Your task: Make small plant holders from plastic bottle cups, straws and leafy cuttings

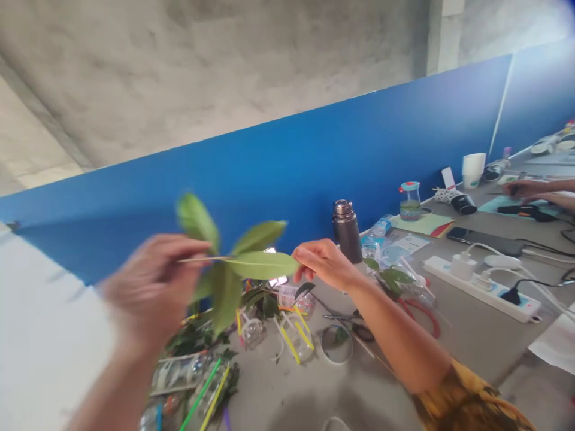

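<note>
A leafy green sprig [258, 263] is held up above the table, in front of the blue partition. My left hand [155, 287], blurred by motion, pinches its thin stem between thumb and fingers. At the other end, my right hand [321, 263] closes thumb and fingertips on the tip of one long leaf. Below the hands lie clear plastic bottle pieces with coloured straws [294, 335], dark green leaves [193, 338] and a roll of clear tape [336, 344]. A pair of scissors [359, 329] lies partly behind my right forearm.
A dark thermos [347, 233] stands by the blue partition [269, 173]. Further right are a lidded jug [409, 202], a white power strip [483, 290] with plugs and cables, a phone [485, 240] and paper cups [473, 169]. Another person's hands [534, 188] work at the far right.
</note>
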Action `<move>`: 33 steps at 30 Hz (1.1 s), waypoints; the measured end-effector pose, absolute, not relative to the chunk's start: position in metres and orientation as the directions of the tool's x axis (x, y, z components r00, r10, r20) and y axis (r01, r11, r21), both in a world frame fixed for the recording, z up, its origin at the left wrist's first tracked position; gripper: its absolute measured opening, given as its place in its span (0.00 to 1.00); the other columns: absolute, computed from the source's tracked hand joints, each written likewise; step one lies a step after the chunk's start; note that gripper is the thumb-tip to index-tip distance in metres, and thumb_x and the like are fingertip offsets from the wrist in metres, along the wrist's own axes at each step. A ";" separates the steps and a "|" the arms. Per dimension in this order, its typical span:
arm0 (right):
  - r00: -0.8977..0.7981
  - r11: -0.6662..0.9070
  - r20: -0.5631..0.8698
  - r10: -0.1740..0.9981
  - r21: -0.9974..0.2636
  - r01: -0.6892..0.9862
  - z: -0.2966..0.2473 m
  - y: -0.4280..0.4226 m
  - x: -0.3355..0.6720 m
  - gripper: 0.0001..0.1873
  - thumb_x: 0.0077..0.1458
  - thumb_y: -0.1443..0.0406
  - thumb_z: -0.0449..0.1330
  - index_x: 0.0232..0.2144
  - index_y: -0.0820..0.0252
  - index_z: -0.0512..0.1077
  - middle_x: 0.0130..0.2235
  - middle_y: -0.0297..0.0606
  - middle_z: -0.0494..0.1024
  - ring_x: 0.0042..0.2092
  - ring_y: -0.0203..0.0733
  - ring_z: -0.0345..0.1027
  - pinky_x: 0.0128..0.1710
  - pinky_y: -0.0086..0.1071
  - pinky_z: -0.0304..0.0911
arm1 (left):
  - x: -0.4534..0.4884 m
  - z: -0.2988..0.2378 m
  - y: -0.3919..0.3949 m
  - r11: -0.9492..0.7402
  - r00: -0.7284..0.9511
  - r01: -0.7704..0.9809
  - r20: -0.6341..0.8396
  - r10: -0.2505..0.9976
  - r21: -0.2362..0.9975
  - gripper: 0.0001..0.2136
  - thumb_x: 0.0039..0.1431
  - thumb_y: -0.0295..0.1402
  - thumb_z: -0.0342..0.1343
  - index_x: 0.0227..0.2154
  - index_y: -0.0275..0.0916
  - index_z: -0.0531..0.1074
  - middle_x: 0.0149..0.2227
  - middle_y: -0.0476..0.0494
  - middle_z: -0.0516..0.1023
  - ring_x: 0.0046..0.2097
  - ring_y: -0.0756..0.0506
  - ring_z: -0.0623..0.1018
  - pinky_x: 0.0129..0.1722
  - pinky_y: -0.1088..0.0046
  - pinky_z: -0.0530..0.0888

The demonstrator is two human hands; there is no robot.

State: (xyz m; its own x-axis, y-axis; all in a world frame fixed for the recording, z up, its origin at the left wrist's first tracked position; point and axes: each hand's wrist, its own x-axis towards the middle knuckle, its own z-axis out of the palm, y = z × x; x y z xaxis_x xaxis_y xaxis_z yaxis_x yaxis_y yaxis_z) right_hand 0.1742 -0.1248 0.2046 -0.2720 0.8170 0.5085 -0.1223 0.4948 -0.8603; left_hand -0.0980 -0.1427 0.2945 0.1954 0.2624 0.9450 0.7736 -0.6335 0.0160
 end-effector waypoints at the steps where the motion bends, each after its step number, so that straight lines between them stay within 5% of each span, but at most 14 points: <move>1: -0.341 0.455 0.482 0.807 -0.876 -0.162 0.204 -0.125 0.174 0.33 0.60 0.38 0.56 0.27 0.61 0.77 0.25 0.41 0.81 0.24 0.33 0.66 0.24 0.28 0.60 | -0.088 0.286 -0.144 -0.652 0.238 0.758 0.936 0.258 -0.013 0.07 0.66 0.38 0.60 0.39 0.43 0.80 0.41 0.48 0.82 0.41 0.46 0.80 0.41 0.68 0.79; 5: -0.518 0.307 0.378 0.767 -0.926 -0.221 0.200 -0.123 0.171 0.32 0.51 0.36 0.64 0.27 0.60 0.78 0.26 0.40 0.80 0.26 0.37 0.69 0.25 0.29 0.63 | -0.046 0.258 -0.142 -0.761 0.363 0.648 0.892 0.270 -0.034 0.08 0.66 0.31 0.56 0.36 0.46 0.82 0.36 0.48 0.83 0.37 0.48 0.81 0.39 0.72 0.79; 8: -0.348 0.398 0.467 0.813 -0.882 -0.254 0.198 -0.118 0.167 0.28 0.46 0.41 0.71 0.30 0.60 0.78 0.29 0.38 0.80 0.29 0.39 0.71 0.29 0.31 0.65 | -0.039 0.253 -0.144 -0.786 0.359 0.618 0.882 0.304 0.020 0.09 0.67 0.32 0.56 0.42 0.46 0.82 0.43 0.45 0.83 0.43 0.46 0.82 0.43 0.70 0.79; 11: -0.113 0.630 0.631 0.767 -0.775 -0.053 0.196 -0.115 0.165 0.23 0.54 0.45 0.67 0.29 0.60 0.78 0.28 0.36 0.78 0.31 0.38 0.69 0.31 0.30 0.62 | -0.048 0.252 -0.149 -0.733 0.219 0.676 0.929 0.298 0.075 0.09 0.66 0.33 0.57 0.44 0.46 0.81 0.47 0.43 0.81 0.46 0.44 0.81 0.44 0.68 0.79; 18: -0.226 0.762 0.744 0.629 -0.533 0.366 0.196 -0.130 0.165 0.08 0.63 0.62 0.62 0.33 0.56 0.81 0.35 0.37 0.83 0.38 0.41 0.73 0.39 0.32 0.61 | -0.049 0.219 -0.147 -0.648 0.314 0.759 0.908 0.278 -0.064 0.07 0.67 0.34 0.58 0.39 0.47 0.82 0.40 0.44 0.84 0.44 0.42 0.80 0.49 0.62 0.76; 21: -0.211 0.739 0.740 0.638 -0.512 0.439 0.198 -0.138 0.161 0.06 0.61 0.67 0.63 0.34 0.56 0.81 0.37 0.38 0.84 0.40 0.42 0.73 0.41 0.33 0.62 | -0.041 0.208 -0.147 -0.652 0.275 0.758 0.900 0.339 0.014 0.08 0.67 0.34 0.57 0.37 0.46 0.82 0.38 0.44 0.84 0.43 0.42 0.80 0.47 0.64 0.75; 24: -0.136 0.719 0.738 0.661 -0.570 0.399 0.200 -0.140 0.159 0.05 0.61 0.65 0.64 0.39 0.55 0.81 0.39 0.38 0.85 0.41 0.42 0.75 0.42 0.33 0.64 | -0.037 0.203 -0.144 -0.691 0.120 0.686 0.901 0.417 0.229 0.06 0.64 0.34 0.60 0.33 0.44 0.83 0.37 0.44 0.83 0.41 0.44 0.79 0.45 0.65 0.75; 26: -0.032 0.730 0.757 0.653 -0.617 0.294 0.200 -0.140 0.159 0.10 0.61 0.60 0.64 0.44 0.55 0.80 0.42 0.39 0.84 0.41 0.42 0.75 0.39 0.34 0.66 | -0.038 0.199 -0.138 -0.696 -0.082 0.516 0.838 0.540 0.499 0.04 0.58 0.35 0.65 0.31 0.43 0.82 0.34 0.45 0.81 0.39 0.45 0.78 0.42 0.68 0.75; 29: 0.153 0.747 0.754 0.639 -0.656 0.112 0.202 -0.138 0.162 0.14 0.64 0.54 0.60 0.41 0.57 0.79 0.40 0.41 0.84 0.36 0.40 0.75 0.34 0.34 0.67 | -0.042 0.193 -0.127 -0.532 -0.231 -0.060 0.507 0.831 0.845 0.10 0.50 0.39 0.71 0.30 0.39 0.80 0.27 0.48 0.76 0.32 0.49 0.75 0.33 0.73 0.73; 31: 0.171 0.720 0.719 0.674 -0.691 0.064 0.202 -0.136 0.163 0.15 0.65 0.55 0.59 0.36 0.58 0.79 0.34 0.40 0.83 0.32 0.38 0.72 0.32 0.33 0.67 | -0.042 0.189 -0.123 -0.386 -0.179 -0.342 0.344 0.922 0.857 0.13 0.44 0.39 0.75 0.28 0.39 0.78 0.26 0.50 0.75 0.30 0.50 0.74 0.30 0.75 0.73; 33: 0.070 0.674 0.679 0.731 -0.734 0.085 0.201 -0.133 0.164 0.10 0.61 0.58 0.63 0.36 0.59 0.79 0.35 0.39 0.83 0.32 0.38 0.72 0.33 0.33 0.67 | -0.040 0.187 -0.125 -0.348 -0.140 -0.421 0.319 0.937 0.838 0.14 0.42 0.37 0.76 0.27 0.40 0.78 0.30 0.48 0.78 0.32 0.49 0.76 0.32 0.74 0.75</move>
State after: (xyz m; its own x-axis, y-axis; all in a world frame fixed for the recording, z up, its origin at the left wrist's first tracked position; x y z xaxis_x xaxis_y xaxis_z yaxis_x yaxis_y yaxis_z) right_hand 0.1636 -0.1333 0.2011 0.0700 0.7305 0.6793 0.0854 0.6741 -0.7337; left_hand -0.0396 -0.1250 0.1874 -0.1402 0.9374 0.3187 -0.4209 -0.3477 0.8378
